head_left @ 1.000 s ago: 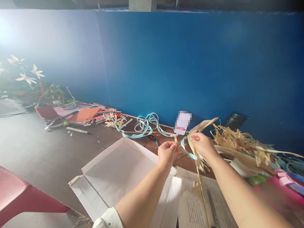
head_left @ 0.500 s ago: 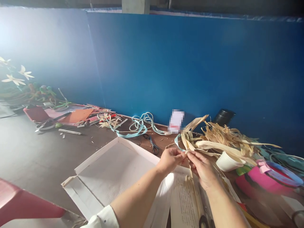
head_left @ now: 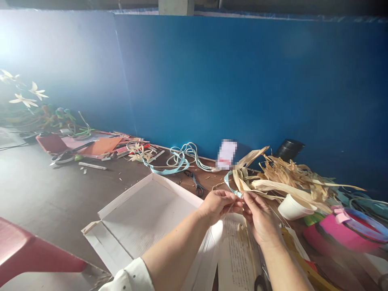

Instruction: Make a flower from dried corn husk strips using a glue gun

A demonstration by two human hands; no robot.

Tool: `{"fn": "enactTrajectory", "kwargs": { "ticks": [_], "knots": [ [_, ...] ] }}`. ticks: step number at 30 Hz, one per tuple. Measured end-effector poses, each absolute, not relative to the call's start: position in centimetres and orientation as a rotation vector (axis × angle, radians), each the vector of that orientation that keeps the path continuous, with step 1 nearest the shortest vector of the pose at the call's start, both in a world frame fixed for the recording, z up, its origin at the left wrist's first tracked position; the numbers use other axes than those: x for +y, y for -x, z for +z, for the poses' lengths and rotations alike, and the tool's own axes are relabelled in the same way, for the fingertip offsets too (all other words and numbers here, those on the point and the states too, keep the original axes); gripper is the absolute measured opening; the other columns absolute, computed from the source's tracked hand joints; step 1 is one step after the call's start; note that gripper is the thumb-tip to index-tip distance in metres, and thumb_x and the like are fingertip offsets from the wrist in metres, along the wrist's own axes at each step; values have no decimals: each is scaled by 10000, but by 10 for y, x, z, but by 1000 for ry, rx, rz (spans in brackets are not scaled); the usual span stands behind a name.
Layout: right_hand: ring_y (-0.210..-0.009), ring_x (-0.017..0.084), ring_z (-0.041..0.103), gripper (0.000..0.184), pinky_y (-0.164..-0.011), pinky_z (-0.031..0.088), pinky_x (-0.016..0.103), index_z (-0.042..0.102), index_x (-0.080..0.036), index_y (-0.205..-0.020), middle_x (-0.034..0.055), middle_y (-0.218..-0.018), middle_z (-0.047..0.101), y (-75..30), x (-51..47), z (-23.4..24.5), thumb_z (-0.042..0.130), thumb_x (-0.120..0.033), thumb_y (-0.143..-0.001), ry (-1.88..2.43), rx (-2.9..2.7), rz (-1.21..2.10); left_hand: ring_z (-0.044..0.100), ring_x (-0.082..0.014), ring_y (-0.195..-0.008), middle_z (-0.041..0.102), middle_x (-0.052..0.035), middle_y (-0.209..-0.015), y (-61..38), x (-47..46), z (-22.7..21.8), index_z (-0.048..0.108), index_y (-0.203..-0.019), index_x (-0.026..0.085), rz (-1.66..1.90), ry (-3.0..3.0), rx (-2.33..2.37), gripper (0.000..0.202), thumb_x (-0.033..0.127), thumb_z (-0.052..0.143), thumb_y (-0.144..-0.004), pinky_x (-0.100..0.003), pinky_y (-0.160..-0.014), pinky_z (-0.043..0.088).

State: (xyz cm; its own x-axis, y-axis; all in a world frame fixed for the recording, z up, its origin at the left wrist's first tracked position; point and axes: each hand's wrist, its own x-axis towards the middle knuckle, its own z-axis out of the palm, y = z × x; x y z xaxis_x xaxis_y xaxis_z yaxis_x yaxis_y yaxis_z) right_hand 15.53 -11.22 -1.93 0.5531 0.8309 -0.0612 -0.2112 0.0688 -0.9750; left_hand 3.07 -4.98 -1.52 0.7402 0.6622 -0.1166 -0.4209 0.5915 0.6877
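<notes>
Centrally, in the head view, the left hand and the right hand meet fingertip to fingertip above a printed page. Both pinch the base of a small bundle of leaf strips, thumb against fingers. The strips fan upward and away from the person, probably so that the gathered end stays tight between the two grips. A pale blue ribbon curls off the bundle's left side; whether a fingertip also traps it cannot be told at this size. The bundle sits in the air, just above the table, near the larger heap of husks that lies behind a white cup.

To the left, an opened white box lies flat, its raised rim close beside the left wrist. Scissors rest beyond it, apart from both hands. To the right, a pink container and the cup crowd the edge, so free room lies mainly leftward over the box and dark tabletop.
</notes>
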Motion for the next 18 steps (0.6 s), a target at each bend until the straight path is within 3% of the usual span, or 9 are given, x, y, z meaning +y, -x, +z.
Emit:
{"fn": "enactTrajectory", "kwargs": {
  "ticks": [6, 11, 18],
  "knots": [
    [-474, 102, 410, 260, -441, 324, 258, 710, -294, -860, -41, -625, 597, -155, -111, -27, 770, -451, -662, 1277, -669, 844, 615, -114, -613, 654, -66, -690, -31, -51, -13, 613, -633, 86, 698, -675, 372, 400, 357, 870, -489, -246, -710, 499],
    [-457, 104, 360, 245, -425, 257, 262, 709, -288, -838, -45, -565, 550, -154, -111, -25, 770, -440, -656, 1293, -715, 851, 607, -122, -601, 645, -54, -652, -35, -52, -13, 604, -624, 102, 787, -733, 429, 429, 412, 861, -475, -251, -663, 498],
    [-477, 110, 343, 252, -439, 258, 265, 699, -262, -851, -42, -536, 462, -146, -113, -16, 743, -442, -682, 1317, -762, 847, 610, -142, -599, 660, -58, -666, -44, -47, -25, 589, -672, 126, 888, -765, 530, 440, 457, 833, -515, -283, -651, 493]
  ]
}}
